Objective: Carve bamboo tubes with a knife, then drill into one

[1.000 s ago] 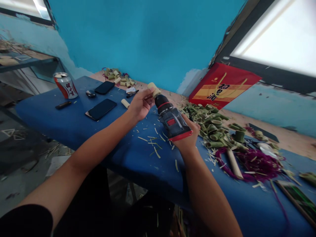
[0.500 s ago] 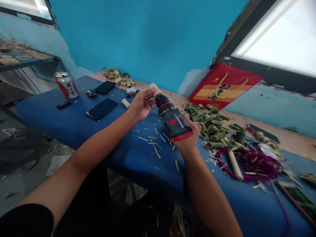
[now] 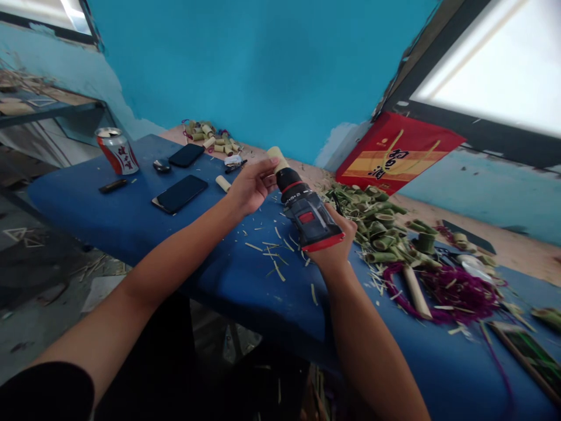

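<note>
My right hand (image 3: pixel 333 248) is wrapped round the grip of a black and red cordless drill (image 3: pixel 305 209), which points up and away to the left above the blue table (image 3: pixel 131 222). A short pale bamboo piece (image 3: pixel 277 158) sits on the drill's nose. My left hand (image 3: pixel 249 186) pinches that piece with thumb and fingers, just left of the chuck. Thin bamboo slivers (image 3: pixel 274 257) lie scattered on the table below both hands.
A heap of green bamboo rings (image 3: pixel 379 225) and purple string (image 3: pixel 456 292) lie to the right, with a red box (image 3: pixel 397 151) behind. To the left are two phones (image 3: pixel 179 193), a red can (image 3: pixel 117 151) and more cut pieces (image 3: pixel 210 137) at the back.
Almost nothing has moved. The drill and both hands have shifted very slightly, and my left fingers stay on the bamboo piece.
</note>
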The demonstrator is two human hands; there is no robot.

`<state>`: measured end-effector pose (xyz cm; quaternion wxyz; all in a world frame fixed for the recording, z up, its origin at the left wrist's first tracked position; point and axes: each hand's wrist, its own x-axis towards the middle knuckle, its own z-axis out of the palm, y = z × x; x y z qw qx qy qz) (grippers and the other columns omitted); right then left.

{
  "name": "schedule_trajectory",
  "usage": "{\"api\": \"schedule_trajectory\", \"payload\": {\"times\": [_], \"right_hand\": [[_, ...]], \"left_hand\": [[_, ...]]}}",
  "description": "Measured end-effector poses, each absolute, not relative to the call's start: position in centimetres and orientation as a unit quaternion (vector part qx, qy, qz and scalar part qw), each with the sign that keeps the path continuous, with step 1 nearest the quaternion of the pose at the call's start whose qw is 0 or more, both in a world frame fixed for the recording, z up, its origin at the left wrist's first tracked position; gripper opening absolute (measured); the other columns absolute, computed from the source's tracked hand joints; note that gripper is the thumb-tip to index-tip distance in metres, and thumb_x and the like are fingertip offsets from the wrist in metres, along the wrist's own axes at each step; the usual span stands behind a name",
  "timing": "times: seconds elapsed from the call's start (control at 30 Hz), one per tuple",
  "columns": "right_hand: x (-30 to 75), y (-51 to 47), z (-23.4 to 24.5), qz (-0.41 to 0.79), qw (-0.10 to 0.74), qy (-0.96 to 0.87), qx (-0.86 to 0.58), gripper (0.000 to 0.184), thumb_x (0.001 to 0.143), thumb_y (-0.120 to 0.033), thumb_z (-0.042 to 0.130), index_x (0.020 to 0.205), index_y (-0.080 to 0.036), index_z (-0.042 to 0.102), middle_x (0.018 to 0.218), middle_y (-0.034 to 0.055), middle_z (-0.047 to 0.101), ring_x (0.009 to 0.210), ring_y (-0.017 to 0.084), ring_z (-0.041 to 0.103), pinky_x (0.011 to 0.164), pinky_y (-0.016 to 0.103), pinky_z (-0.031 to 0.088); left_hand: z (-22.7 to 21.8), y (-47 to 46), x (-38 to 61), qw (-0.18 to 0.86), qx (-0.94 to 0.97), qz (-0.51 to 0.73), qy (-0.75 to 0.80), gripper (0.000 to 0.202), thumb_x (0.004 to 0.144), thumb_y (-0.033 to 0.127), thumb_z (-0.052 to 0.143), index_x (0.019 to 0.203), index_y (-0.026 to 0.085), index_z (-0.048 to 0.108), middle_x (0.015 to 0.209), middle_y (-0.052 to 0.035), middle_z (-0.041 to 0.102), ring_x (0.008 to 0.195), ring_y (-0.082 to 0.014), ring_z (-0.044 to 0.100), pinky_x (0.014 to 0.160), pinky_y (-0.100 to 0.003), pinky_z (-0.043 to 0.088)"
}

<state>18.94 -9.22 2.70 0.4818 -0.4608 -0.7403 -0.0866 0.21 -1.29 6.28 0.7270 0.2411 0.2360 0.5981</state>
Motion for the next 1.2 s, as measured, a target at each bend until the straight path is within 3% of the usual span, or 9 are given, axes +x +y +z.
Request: {"api": "schedule_trajectory", "payload": {"times": [0.3,0.53,0.93,1.2], "right_hand": [[19.9,-8.8,1.9,-0.1,0.477,-0.749,-0.448,0.025,0.075,-0.039,0.069,0.072,-0.026,0.047,0.058,-0.003,0.051,0.051,0.016,0.049,0.054,0.029,0.04],[20.1,-8.4,1.3,-0.135,0.483,-0.748,-0.434,0.02,0.077,-0.039,0.067,0.077,-0.024,0.052,0.058,-0.0048,0.048,0.05,0.014,0.045,0.053,0.028,0.038],[19.0,-8.9,2.0,-0.109,0.51,-0.731,-0.44,0.028,0.08,-0.043,0.063,0.072,-0.026,0.042,0.055,-0.0062,0.042,0.047,0.012,0.04,0.052,0.027,0.035],[18.9,-9.1,2.3,-0.073,0.513,-0.735,-0.437,0.028,0.078,-0.038,0.066,0.07,-0.025,0.042,0.054,-0.0072,0.041,0.047,0.011,0.039,0.051,0.027,0.033]], "left_hand": [[6.8,-1.8,-0.7,0.743,0.29,0.565,0.212,0.008,0.089,0.021,0.074,0.097,0.019,0.073,0.086,-0.0035,0.08,0.093,-0.0193,0.08,0.095,-0.033,0.062],[6.7,-1.9,-0.7,0.743,0.333,0.549,0.189,0.024,0.089,0.025,0.072,0.111,0.019,0.075,0.099,-0.0055,0.082,0.104,-0.022,0.079,0.1,-0.035,0.06],[5.9,-1.2,-0.7,0.731,0.36,0.551,0.182,0.027,0.087,0.027,0.069,0.111,0.018,0.075,0.102,-0.0074,0.082,0.107,-0.024,0.078,0.098,-0.036,0.059],[6.2,-1.3,-0.6,0.737,0.337,0.559,0.178,0.03,0.09,0.029,0.066,0.115,0.017,0.074,0.108,-0.0096,0.083,0.114,-0.0268,0.078,0.102,-0.039,0.06]]}}
